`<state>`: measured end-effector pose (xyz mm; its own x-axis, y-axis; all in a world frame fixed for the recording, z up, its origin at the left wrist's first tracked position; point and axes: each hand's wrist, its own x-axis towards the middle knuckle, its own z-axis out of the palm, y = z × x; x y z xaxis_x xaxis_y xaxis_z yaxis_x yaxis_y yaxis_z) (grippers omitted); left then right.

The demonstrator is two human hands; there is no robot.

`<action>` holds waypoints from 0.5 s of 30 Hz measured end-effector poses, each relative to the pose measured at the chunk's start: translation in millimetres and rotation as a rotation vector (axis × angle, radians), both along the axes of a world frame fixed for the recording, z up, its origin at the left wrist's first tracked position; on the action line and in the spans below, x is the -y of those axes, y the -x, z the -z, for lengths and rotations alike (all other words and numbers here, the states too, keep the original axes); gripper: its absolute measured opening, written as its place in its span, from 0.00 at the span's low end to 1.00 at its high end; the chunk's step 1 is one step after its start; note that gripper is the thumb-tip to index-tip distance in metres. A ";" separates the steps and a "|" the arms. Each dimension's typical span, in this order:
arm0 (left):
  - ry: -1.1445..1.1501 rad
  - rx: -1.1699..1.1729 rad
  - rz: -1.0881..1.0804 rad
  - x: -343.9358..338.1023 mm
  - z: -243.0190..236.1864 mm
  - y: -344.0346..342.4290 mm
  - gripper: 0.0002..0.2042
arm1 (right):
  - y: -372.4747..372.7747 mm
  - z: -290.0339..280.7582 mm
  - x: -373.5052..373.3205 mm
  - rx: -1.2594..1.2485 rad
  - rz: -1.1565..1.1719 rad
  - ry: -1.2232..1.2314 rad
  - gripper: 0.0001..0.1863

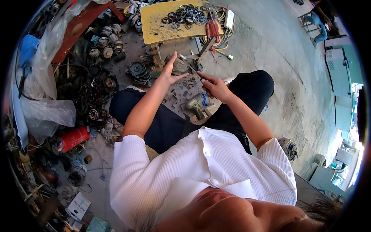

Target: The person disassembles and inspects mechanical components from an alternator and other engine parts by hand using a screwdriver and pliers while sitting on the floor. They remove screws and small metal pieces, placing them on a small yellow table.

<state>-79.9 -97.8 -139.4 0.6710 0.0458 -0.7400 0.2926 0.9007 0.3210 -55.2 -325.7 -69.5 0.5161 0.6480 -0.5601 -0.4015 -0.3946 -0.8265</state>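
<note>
Many round parts (185,15) on yellow table (153,19), left hand (167,73) spread, right hand (215,86) gripping thin tool (189,66).

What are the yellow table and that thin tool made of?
Table: perhaps painted wood or laminate, matt and dusty, judging by its flat yellow top. Thin tool: probably bare metal, as its straight, narrow shaft looks grey; the right hand covers its end.

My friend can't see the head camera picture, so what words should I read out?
A seated person grips a thin tool in the right hand and holds the left hand open. Beyond stands a yellow table bearing dark round parts; grimy machine parts crowd the floor at left, near a red cylinder.
</note>
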 end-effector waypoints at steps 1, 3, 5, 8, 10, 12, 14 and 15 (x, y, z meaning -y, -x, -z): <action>-0.004 0.011 0.013 0.2 0.7 -0.3 0.34 | -0.4 2.3 0.6 0.033 -0.014 -0.001 0.24; 0.012 0.018 0.021 -3.2 8.6 -1.1 0.32 | 0.4 3.5 -0.6 0.024 0.001 0.002 0.23; 0.050 0.012 0.010 -11.0 27.6 -2.4 0.29 | 2.1 4.3 -4.2 0.010 0.006 0.000 0.24; 0.001 0.033 0.039 -8.9 32.7 -5.6 0.29 | 4.4 16.8 -7.1 0.009 0.040 -0.002 0.25; -0.018 -0.008 -0.009 -4.8 29.4 -8.5 0.26 | 10.4 34.6 -14.1 0.045 0.090 -0.012 0.24; 0.000 -0.069 -0.045 4.3 28.5 -11.0 0.24 | 22.6 45.2 -39.5 0.120 0.259 -0.020 0.23; 0.040 -0.137 -0.081 14.0 38.2 -14.3 0.24 | 20.0 44.4 -57.5 0.081 0.351 -0.033 0.23; 0.048 -0.092 -0.047 14.3 50.4 -12.6 0.25 | 10.3 43.6 -64.4 0.003 0.356 -0.040 0.24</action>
<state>-67.3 -112.1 -189.8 0.5977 0.0386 -0.8008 0.2764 0.9277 0.2510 -65.5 -261.3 -113.1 0.7152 0.4486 -0.5359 -0.5054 -0.1977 -0.8399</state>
